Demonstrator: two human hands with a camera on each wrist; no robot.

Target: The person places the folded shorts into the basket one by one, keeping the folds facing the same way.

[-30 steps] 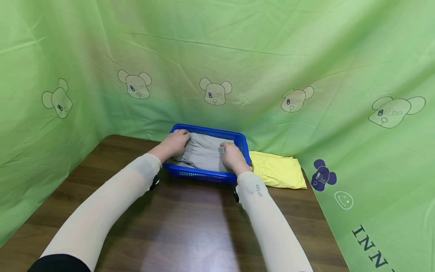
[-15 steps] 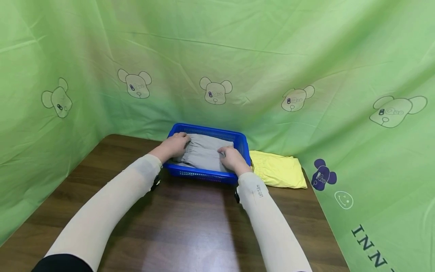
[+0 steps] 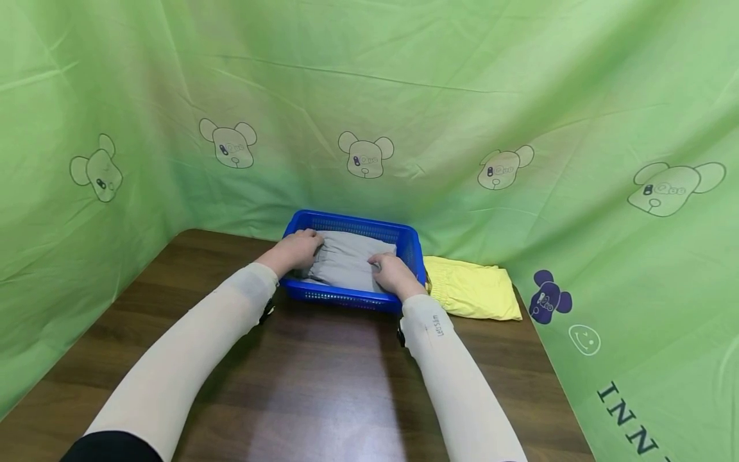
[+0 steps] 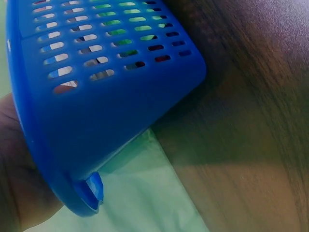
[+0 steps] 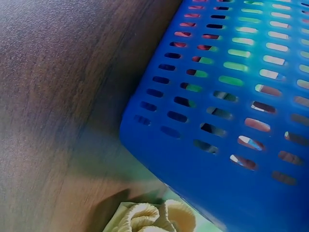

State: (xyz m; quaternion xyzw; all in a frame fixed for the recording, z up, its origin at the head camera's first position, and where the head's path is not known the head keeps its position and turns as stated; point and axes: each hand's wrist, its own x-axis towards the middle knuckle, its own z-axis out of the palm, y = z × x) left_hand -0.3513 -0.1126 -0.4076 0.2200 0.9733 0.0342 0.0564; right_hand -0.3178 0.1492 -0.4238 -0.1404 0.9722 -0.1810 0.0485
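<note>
A folded grey garment (image 3: 351, 260) with a gathered, elastic-looking edge lies in a blue plastic basket (image 3: 346, 296) at the back of the table. My left hand (image 3: 297, 249) reaches over the basket's left side and grips the garment's gathered left edge; the fingertips are partly hidden. At the right end, my right hand (image 3: 395, 273) holds the cloth between thumb and bent fingers inside the rim. In the left wrist view, part of the left hand (image 4: 21, 169) shows behind the basket wall (image 4: 106, 101). The right wrist view has the slotted basket side (image 5: 193, 150), with coloured contents behind the slots.
A folded yellow garment (image 3: 476, 289) lies on the table right of the basket; its ribbed, gathered edge (image 5: 149, 217) appears in the right wrist view. Brown wooden table (image 3: 323, 372) extends in front. A green printed curtain (image 3: 369, 83) hangs behind and at both sides.
The grey garment's far edge has come slightly nearer and sits lower in the basket. My left hand has moved down a little with it, and my right hand has shifted slightly left.
</note>
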